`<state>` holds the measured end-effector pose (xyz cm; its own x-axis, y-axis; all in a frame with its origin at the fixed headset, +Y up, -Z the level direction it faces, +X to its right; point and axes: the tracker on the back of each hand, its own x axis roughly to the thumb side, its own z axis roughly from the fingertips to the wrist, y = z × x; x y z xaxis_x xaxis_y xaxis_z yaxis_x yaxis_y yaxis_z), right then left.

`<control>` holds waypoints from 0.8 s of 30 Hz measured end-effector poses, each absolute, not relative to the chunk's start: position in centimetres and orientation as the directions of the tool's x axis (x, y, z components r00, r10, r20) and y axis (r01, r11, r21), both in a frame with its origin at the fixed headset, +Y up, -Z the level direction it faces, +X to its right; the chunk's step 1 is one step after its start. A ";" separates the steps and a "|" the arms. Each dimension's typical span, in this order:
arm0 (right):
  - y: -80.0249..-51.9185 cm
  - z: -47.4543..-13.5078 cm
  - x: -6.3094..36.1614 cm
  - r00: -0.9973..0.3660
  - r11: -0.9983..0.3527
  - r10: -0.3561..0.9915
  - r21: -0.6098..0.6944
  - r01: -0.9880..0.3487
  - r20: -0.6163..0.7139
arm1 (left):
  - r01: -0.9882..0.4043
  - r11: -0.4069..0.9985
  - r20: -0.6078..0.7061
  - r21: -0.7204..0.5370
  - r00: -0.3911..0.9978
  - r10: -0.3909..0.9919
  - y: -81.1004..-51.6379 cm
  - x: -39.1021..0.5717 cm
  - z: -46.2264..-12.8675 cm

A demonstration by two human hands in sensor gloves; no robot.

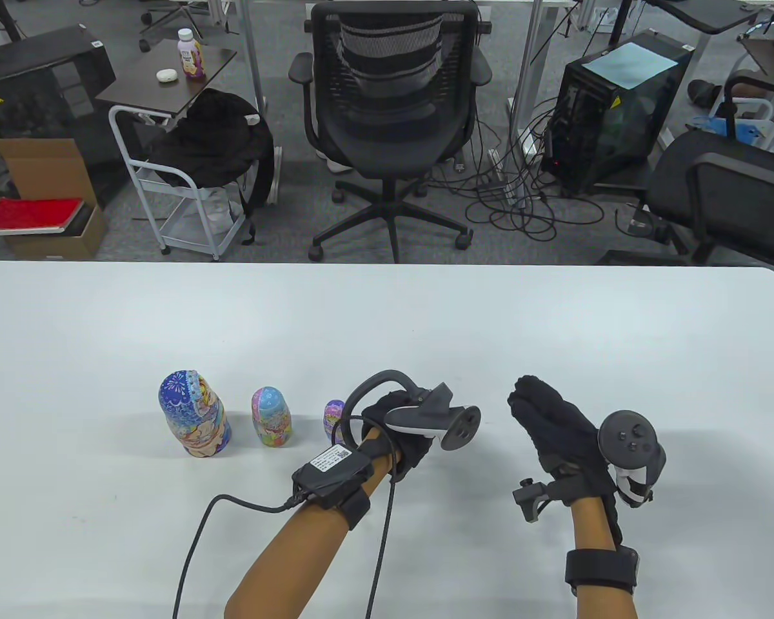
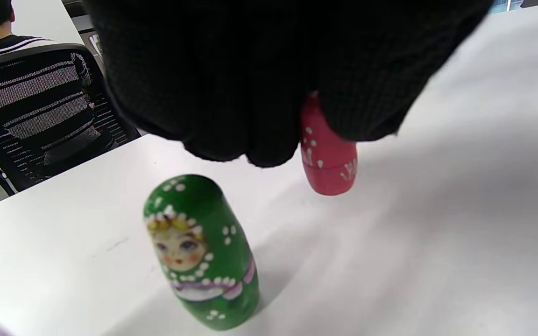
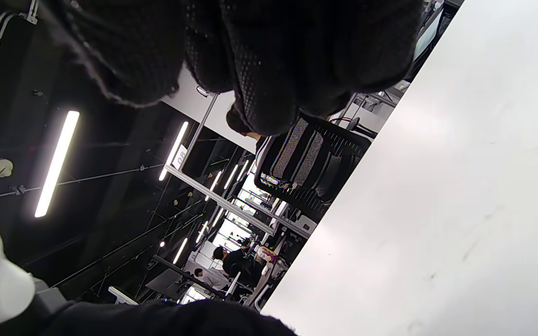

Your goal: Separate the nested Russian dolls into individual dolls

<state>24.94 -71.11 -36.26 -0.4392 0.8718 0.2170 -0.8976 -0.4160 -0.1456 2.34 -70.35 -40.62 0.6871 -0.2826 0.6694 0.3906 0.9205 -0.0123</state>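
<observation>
Table view: a row of separated Russian dolls stands upright on the white table (image 1: 103, 335), running left to right from the largest blue doll (image 1: 193, 414) through a mid-sized pink-and-blue doll (image 1: 271, 418) to a small purple doll (image 1: 334, 416), each apart from its neighbour. The left hand (image 1: 400, 433) sits just right of the purple doll, its glove hiding what is under it from above. Left wrist view shows more: a green doll (image 2: 202, 254) stands free on the table, and behind it the gloved fingers (image 2: 250, 93) close around the top of a small red doll (image 2: 327, 158), whose base appears to be at or just above the table surface; contact cannot be confirmed. The right hand (image 1: 558, 438) is raised well to the right, fingers loosely extended and grasping nothing; right wrist view shows only glove, ceiling and bare table edge.

The likely risk is a knock-on tumble. The green doll stands near the left hand, and a careless withdrawal of the glove, or the trailing wrist cable (image 1: 245, 506), could tip it or the purple doll beside it. A red doll released while tilted could roll.

Open table lies broadly to the right of the row and toward the far edge; the near edge, under both forearms, is more crowded.
</observation>
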 end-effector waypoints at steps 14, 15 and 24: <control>-71.1 -36.3 24.9 -0.459 -0.438 0.866 -0.143 -0.887 0.196 | 0.459 0.888 0.669 0.016 0.655 -0.351 -72.1 3.0 -41.6; -71.2 -36.3 24.9 -0.460 -0.439 0.866 -0.141 -0.887 0.195 | 0.458 0.889 0.668 0.020 0.655 -0.353 -72.2 3.0 -41.6; -71.2 -36.4 25.0 -0.459 -0.440 0.867 -0.134 -0.888 0.193 | 0.483 0.875 0.662 0.035 0.645 -0.382 -71.8 3.1 -41.5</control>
